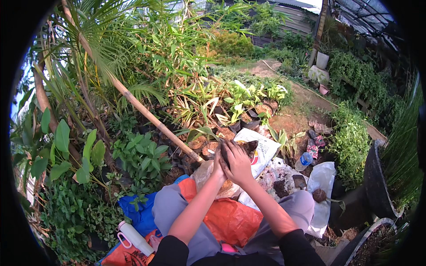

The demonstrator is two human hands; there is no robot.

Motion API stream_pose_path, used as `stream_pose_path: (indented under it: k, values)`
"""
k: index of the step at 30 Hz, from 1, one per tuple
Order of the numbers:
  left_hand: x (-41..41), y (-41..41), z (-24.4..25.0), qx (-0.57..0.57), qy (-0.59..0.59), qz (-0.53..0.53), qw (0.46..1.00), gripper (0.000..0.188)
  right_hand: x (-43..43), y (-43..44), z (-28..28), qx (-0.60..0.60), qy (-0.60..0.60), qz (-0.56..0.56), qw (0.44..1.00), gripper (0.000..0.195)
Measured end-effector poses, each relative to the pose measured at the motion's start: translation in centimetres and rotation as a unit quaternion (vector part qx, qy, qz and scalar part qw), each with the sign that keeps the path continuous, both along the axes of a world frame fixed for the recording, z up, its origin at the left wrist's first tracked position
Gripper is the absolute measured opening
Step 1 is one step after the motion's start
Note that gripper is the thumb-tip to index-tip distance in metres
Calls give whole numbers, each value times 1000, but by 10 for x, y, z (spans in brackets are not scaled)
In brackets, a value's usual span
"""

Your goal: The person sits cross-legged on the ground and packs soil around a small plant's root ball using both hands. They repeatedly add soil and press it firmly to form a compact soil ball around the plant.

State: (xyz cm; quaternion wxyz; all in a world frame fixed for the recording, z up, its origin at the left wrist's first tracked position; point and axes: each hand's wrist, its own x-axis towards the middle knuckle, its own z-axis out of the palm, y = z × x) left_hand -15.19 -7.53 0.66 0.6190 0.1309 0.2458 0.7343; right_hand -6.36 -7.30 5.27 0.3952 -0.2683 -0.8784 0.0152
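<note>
My left hand (pixel 218 163) and my right hand (pixel 238 163) are cupped together in front of me, fingers pointing away. Between the palms shows part of a dark clump (pixel 225 155), which looks like soil; the fingers hide most of it, and they are smeared with dirt. Just under the hands lies a clear plastic bag (pixel 203 176) with brownish contents. Beyond them a white printed sack (pixel 258 141) bears writing and has dark material by its opening. To the right, a soil-stained white sheet (pixel 266 176) carries a heap of dark soil (pixel 281 188).
A round brown root ball (pixel 319 195) with a leaf rests on white plastic (pixel 321 181). Nearby stands a water bottle (pixel 303 161). A bamboo pole (pixel 143 109) slants down from upper left. Potted seedlings (pixel 244 116) crowd ahead. A white tumbler (pixel 135 237) lies on the tarp (pixel 229 219).
</note>
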Motion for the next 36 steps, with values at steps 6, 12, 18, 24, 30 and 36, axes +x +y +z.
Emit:
stream_pose_path:
  k: [6,12,18,24,30,36]
  values:
    - [-11,3,3,-46,-84,-21,995,41,2,10,-13,-291,310,17,905,32]
    - [-5,8,-4,48,77,76,993,42,-17,7,-34,-483,536,66,689,30]
    - [-33,18,8,-12,130,63,989,32,-1,20,-32,-700,496,148,493,39]
    - [-16,16,14,26,80,152,985,27,-9,22,-43,-631,556,110,530,42]
    - [3,10,7,15,142,71,987,28,7,34,-43,-675,562,72,472,35]
    - [-4,19,2,7,-13,37,999,30,5,38,-38,-586,477,75,650,29]
